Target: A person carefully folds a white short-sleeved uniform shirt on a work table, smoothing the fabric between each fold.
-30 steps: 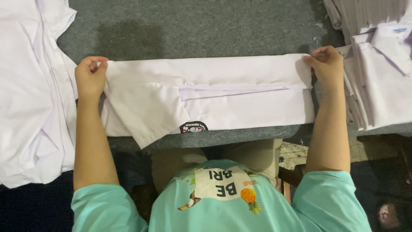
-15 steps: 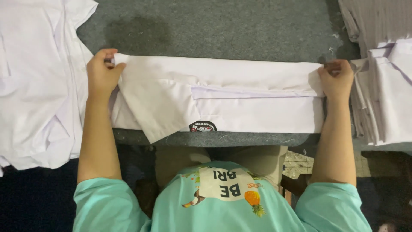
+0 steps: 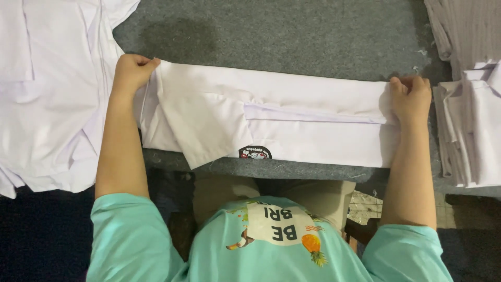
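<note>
Pinching smooth folded white shirt [image 3: 292,122] ends, both hands.

The folded shirt [image 3: 271,122] lies along the front edge of the counter [image 3: 292,36]. A loose pile of shirts [image 3: 47,94] covers the left edge, a folded stack [image 3: 472,120] the right edge.

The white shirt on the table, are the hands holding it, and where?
Yes. The left hand grips one end of the folded white shirt, and the right hand grips the other end.
</note>
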